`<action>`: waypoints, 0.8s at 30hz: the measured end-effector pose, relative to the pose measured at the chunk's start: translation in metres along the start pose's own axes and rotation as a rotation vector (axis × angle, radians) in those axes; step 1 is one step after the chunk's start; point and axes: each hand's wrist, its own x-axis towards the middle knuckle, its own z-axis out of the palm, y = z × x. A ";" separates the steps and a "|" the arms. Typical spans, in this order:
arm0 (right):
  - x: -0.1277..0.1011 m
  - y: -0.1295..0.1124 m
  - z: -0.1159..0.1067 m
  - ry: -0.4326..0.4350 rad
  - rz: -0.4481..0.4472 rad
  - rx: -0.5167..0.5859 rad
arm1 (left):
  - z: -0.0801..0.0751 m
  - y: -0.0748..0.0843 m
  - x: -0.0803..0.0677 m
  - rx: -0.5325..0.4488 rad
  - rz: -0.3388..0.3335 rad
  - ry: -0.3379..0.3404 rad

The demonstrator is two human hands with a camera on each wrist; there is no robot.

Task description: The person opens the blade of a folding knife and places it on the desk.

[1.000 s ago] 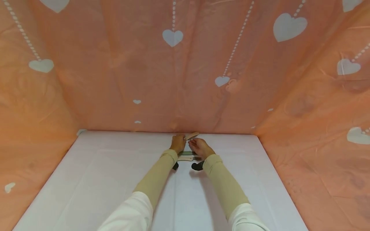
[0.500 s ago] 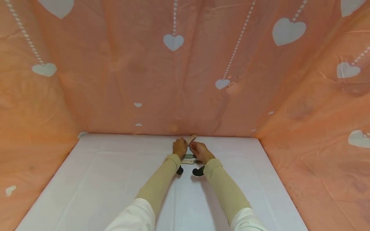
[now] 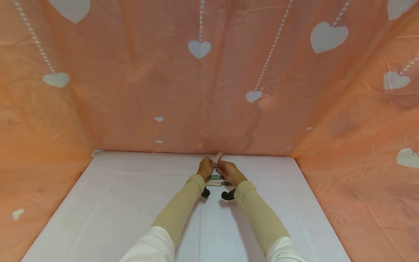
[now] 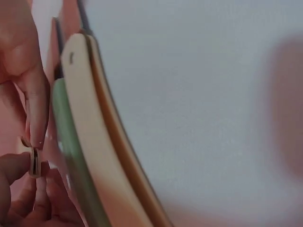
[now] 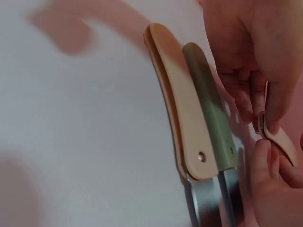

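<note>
Near the far edge of the white table, both hands hold a folding knife with a beige handle (image 3: 218,157). My left hand (image 3: 205,168) pinches it between thumb and fingers, and my right hand (image 3: 230,173) grips it from the other side. In the left wrist view the held knife (image 4: 35,163) shows its handle end with a dark slot; fingers hide much of it. Just nearer lie two unfolded knives side by side, a green-handled knife (image 5: 208,90) and a beige-handled knife (image 5: 182,101). Their handles point left and their blades right, partly under my right hand in the head view.
Black wrist-worn pieces (image 3: 228,195) hang under both forearms. An orange sheet with white hearts (image 3: 199,49) rises behind the white table (image 3: 137,203) and along both its sides. The far table edge runs right behind the hands.
The held knife has turned from slanting right to more upright, and its thin blade, visible beside the handle earlier, no longer shows. The hands have drawn closer together. The two lying knives stay put.
</note>
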 end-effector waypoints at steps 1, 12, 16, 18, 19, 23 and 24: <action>-0.001 -0.001 0.000 -0.006 -0.001 0.003 | 0.001 -0.004 0.003 -0.035 0.002 -0.020; -0.017 -0.006 -0.009 -0.004 -0.146 -0.115 | -0.012 0.034 -0.033 -0.180 -0.016 -0.135; -0.025 -0.005 -0.014 0.026 -0.207 -0.149 | -0.017 0.041 -0.043 -0.141 0.075 -0.169; -0.029 -0.004 -0.016 0.036 -0.242 -0.165 | -0.019 0.043 -0.046 -0.164 0.100 -0.198; -0.032 -0.004 -0.017 0.041 -0.255 -0.178 | -0.019 0.043 -0.048 -0.167 0.121 -0.209; -0.043 -0.003 -0.018 0.024 -0.307 -0.223 | -0.022 0.044 -0.054 -0.200 0.161 -0.238; -0.046 -0.003 -0.018 0.022 -0.313 -0.240 | -0.023 0.045 -0.056 -0.192 0.172 -0.236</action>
